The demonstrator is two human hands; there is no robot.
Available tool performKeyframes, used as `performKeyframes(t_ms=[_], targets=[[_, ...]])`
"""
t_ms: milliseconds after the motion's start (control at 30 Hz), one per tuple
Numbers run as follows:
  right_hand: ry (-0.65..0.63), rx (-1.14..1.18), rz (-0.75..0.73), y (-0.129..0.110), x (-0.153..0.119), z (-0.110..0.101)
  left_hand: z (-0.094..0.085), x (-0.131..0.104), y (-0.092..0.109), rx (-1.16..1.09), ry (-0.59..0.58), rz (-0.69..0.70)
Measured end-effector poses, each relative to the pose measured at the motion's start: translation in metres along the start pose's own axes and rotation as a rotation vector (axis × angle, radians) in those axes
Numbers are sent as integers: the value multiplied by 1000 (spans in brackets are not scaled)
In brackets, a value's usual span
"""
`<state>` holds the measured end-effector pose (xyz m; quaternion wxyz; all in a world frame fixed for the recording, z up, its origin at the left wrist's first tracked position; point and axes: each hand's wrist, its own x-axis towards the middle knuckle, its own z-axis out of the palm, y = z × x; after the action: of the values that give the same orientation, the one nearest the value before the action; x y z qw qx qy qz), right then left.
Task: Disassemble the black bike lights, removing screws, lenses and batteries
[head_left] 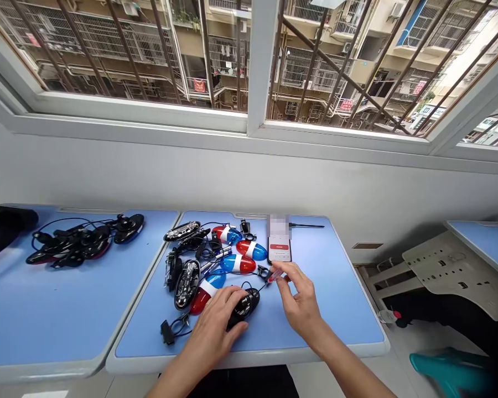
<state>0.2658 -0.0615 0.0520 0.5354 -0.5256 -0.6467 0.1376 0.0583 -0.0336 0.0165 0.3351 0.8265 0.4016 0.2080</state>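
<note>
Where my left hand (218,320) curls its fingers over a black housing (252,303), the shiny silver interior shows beside the thumb, and the housing rests on the blue worktop (315,323). With my right hand (302,301), I see fingers pinching a red-handled screwdriver (275,275), its shaft slanting down to the housing's edge. Just left lies another black housing (187,283), with silvery, ribbed parts filling its shell. Around it are cables and glossy red, white and blue covers (238,263); I can't tell what they contain. A phone (279,249) lies beyond my right hand.
</note>
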Motion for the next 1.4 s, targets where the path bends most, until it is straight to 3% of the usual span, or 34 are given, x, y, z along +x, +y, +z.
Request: performKeyframes(t_ms=[500,700,900,1167,1400], targets=[[109,48,86,2,-4,8,-2,0,0,42,-15,5],[-41,58,28,-1,3,1,-5,0,1,60,-25,-4],[56,58,-3,1,-1,5,-6,-1,3,74,-23,3],[91,90,-13,-1,-4,6,-6,-1,1,88,-38,-5],[16,138,56,-4,0,1,-6,1,3,91,-21,13]])
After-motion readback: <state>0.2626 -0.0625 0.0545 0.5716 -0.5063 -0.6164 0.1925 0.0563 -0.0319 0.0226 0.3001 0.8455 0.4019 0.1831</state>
